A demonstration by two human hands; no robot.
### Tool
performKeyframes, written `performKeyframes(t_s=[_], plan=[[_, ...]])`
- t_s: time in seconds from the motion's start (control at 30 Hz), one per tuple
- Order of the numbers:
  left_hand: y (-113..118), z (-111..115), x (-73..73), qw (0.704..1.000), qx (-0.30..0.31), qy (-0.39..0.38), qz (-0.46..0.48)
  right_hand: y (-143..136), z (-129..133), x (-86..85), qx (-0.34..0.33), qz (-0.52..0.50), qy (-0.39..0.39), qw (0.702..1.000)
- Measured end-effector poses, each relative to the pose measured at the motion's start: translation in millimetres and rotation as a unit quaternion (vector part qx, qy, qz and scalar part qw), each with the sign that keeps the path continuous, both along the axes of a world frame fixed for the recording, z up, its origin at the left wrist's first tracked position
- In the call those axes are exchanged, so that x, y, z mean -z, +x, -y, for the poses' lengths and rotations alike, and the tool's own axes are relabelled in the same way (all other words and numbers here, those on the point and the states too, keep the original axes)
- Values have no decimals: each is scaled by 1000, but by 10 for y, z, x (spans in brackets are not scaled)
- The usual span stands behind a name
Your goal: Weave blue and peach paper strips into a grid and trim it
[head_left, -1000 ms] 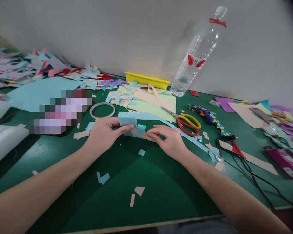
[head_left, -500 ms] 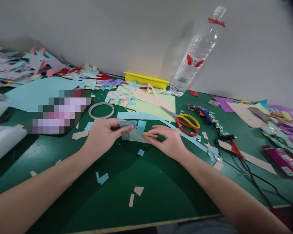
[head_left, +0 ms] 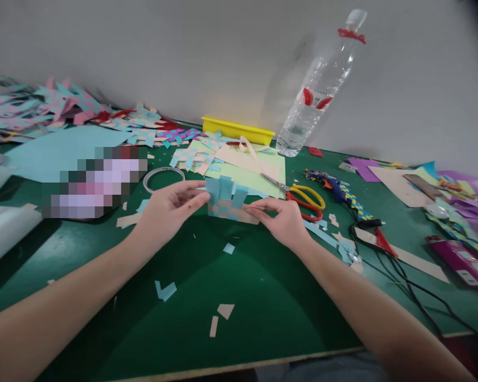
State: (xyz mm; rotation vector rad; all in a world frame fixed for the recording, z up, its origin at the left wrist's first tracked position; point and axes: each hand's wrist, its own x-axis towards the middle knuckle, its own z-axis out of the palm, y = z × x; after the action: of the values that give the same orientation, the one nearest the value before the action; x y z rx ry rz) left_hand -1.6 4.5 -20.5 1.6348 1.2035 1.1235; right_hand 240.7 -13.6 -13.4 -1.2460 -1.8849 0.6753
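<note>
Right hand [head_left: 282, 218] pinches woven paper [head_left: 225, 208]; left hand [head_left: 173, 208], grip unclear, slid to its edge.

Illumination: moderate, with glare at left on the surface [head_left: 183, 329]. Shadows: soft. Right edge: stretched; upper-right corner: dark.

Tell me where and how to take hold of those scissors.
Grip the scissors by the red and yellow handle loops, coming from the near right. The loops face that side, while the blades point away to the far left over the light green paper. The right hand looks best placed, but it now pinches the woven paper.
</note>
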Motion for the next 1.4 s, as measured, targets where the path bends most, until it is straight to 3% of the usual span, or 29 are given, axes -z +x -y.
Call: performKeyframes(t_s=[0.23, 0.37, 0.83, 1.17, 1.3, 1.4], plan=[[-32, -24, -6, 977, 17, 66, -204, 30, -58, 65, 5, -12, -23, 1000], [-24, -23, -10, 967, 5, 86, -238, 25, -57, 79, 0, -3, -25, 1000], [2, -22, -24, 964, 41, 78, -250, 13, -32, 56, -6, 26, 17, 999], [0, -31, 36, 983, 38, 69, -168, 22, -31, 57, -9, 37, 30, 999], [8, -7, -4, 986, 29, 59, -153, 14, -28, 54, -17, 28, 48, 998], [21, 8, -45, 989, 56, 38, -132, -4, -24, 47, -37, 31, 64, 997]])
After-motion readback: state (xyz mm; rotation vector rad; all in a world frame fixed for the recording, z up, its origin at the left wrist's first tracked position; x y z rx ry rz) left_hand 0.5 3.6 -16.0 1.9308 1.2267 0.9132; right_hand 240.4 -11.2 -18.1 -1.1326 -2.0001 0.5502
